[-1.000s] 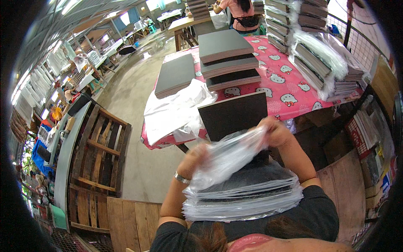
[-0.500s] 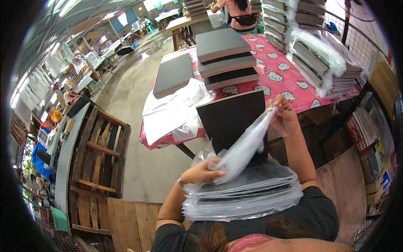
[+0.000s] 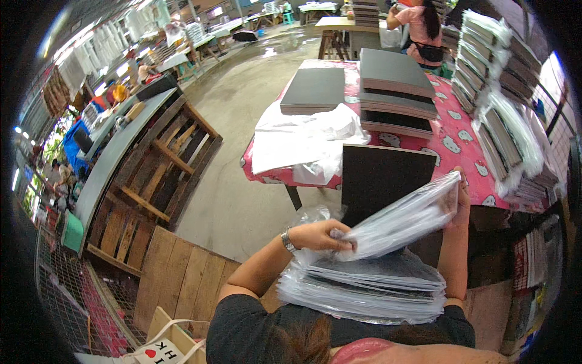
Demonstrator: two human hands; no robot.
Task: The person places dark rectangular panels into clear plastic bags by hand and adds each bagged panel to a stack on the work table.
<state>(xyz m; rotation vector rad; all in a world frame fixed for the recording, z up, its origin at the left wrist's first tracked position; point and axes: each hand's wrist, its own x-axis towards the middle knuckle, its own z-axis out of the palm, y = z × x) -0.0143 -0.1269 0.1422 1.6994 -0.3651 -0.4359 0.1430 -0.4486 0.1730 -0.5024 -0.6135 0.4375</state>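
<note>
A clear plastic bag [image 3: 403,212] stretches slantwise between my two hands, its right end higher than its left. My left hand [image 3: 321,235], with a metal watch on its wrist, is closed on the lower left end. At the opposite end my right hand [image 3: 462,197] grips the bag's edge, its fingers partly behind the film. Directly below lies a thick stack of plastic-wrapped dark boards [image 3: 364,294], close against my body. Behind the bag a flat black board [image 3: 382,173] stands upright near the table's front edge; its lower part is hidden.
A pink patterned cloth [image 3: 451,121] covers the table, with white plastic sheets [image 3: 303,142], a grey board stack [image 3: 397,73] and wrapped bundles [image 3: 509,139] on it. To the left stands a wooden pallet [image 3: 163,176]. A person in pink [image 3: 418,30] works at the back.
The bag, bunched and narrow before, is now spread wider and flatter. My right hand has moved lower relative to the black board. My view has turned, shifting the table rightward in the picture.
</note>
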